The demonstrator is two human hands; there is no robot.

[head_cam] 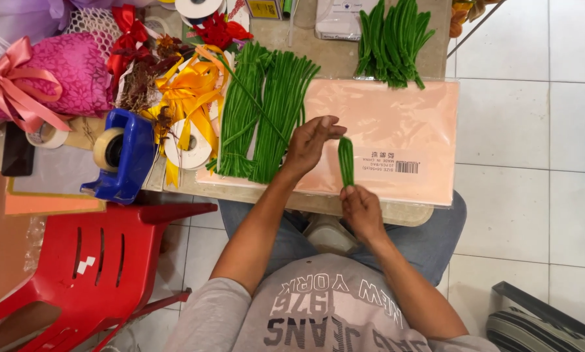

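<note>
Premises appear to be a small gift-wrapping or florist craft stall: a cluttered worktable (370, 212) carries green fuzzy wire stems (266, 111), yellow satin ribbon (191, 88), a blue tape dispenser (126, 156), and a pink bow-tied wrapped bundle (58, 75); white tiled floor (520, 195).

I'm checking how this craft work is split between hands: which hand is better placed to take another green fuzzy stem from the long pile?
Probably the left hand: it hovers beside the long green fuzzy stems, while the right hand pinches the folded green stem.
</note>
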